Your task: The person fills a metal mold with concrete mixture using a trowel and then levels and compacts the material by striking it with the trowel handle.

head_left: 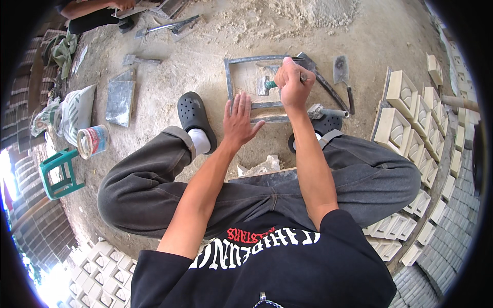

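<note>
My right hand (295,84) is closed around the handle of a brush-like tool with a green collar (270,84) and a pale, flat head (263,86). The head is held over the inside of a dark rectangular metal frame (262,59) on the ground. My left hand (238,122) lies flat, fingers stretched, across the frame's near left corner. Whether the tool's head touches the surface below it, I cannot tell. Beside my right wrist lies a tool with a metal pipe handle (336,112). A dark bar (331,91) slants away from the frame's right side.
A trowel (340,70) lies to the right, near rows of moulded cream blocks (405,92). On the left are a flat grey plate (120,102), a bucket (92,141), a green stool (60,174) and a sack (78,114). Another person's arm (90,7) shows at the top left.
</note>
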{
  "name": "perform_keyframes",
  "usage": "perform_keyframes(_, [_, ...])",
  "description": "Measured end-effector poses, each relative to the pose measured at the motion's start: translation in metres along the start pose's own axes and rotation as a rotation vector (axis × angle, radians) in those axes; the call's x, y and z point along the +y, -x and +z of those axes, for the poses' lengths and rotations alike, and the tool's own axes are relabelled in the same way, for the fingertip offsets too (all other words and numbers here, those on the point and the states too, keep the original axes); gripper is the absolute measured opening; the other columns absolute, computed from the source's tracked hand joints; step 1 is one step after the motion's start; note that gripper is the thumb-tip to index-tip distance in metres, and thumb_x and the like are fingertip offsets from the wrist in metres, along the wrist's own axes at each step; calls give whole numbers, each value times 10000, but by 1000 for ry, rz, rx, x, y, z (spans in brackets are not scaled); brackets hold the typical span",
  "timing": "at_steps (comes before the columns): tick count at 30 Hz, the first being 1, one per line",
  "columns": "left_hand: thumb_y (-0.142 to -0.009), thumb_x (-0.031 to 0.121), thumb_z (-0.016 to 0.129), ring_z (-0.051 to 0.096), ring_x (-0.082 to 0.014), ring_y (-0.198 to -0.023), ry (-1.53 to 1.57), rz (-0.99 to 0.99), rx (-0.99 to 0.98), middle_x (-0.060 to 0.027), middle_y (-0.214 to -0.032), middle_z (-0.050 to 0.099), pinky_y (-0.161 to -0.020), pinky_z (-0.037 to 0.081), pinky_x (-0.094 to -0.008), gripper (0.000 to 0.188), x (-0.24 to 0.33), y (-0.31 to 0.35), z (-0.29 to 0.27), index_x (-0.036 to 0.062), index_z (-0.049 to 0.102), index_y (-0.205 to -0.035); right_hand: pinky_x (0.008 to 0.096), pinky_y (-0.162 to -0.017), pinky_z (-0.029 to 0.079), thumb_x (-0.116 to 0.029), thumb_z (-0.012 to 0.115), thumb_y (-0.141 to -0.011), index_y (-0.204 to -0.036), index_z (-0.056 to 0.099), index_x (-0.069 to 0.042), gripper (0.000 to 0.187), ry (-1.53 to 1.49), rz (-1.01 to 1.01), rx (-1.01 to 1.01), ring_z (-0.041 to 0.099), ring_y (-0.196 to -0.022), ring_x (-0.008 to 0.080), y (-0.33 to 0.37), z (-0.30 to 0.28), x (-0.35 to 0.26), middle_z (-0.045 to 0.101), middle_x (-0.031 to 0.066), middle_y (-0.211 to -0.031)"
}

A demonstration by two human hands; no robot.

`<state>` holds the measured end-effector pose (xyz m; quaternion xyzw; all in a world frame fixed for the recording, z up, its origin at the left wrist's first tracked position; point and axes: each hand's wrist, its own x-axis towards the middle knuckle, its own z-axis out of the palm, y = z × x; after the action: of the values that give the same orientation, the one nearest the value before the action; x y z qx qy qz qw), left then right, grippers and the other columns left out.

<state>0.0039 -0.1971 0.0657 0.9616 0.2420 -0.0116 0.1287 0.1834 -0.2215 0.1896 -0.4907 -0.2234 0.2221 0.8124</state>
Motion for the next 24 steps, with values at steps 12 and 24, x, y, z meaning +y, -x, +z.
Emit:
perform_keyframes(12, [-770,863,424,36,-360,-1502,-24,-371,-2,-272,-1596,73,-1203,46,-495,1278,-2,0,-2,-121,62,-1501,288,-426,221,-113,509,-972,-524,309,-86,491,28,163,-250,299,-427,87,5,3,30,341,-3,-478])
perform_keyframes(24, [-624,830,644,142,-331,-1491,213,-341,-1,-288,-1573,150,-1206,130,-464,1434,-16,15,1,-129,25,-1492,272,-392,202,-91,492,-950,-507,311,-88,479,-182,230,-276,276,-408,75,-18,7,37,351,-8,-475])
